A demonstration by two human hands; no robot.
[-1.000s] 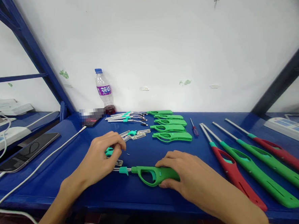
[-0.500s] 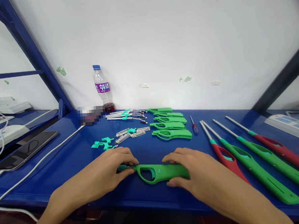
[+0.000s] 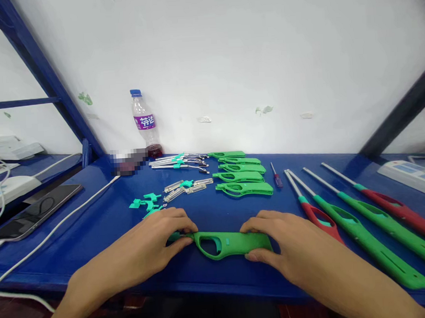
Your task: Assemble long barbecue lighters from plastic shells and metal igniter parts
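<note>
A green gas lighter (image 3: 235, 244) with a teal trigger lies sideways at the front of the blue table. My left hand (image 3: 163, 236) pinches its narrow front end, where a teal collar partly shows behind the fingers. Around the broad rear end, my right hand (image 3: 275, 239) has its thumb below and fingers above. Beyond the hands are green lighter shells (image 3: 246, 189) in a stack of rows, clear fuel tanks (image 3: 175, 194) and loose teal plastic parts (image 3: 152, 198). Metal lighter tubes with wires (image 3: 177, 163) lie farther back.
Finished-looking long lighters (image 3: 368, 236), red and green, lie at right beside a small screwdriver (image 3: 277, 178). A drink bottle (image 3: 145, 124) stands against the wall. At left are a phone (image 3: 37, 213) and a white cable (image 3: 72, 218). A white power strip (image 3: 411, 180) sits far right.
My right hand has slid slightly right along the lighter's rear end. My left hand keeps its pinch at the front, and the lighter has barely moved.
</note>
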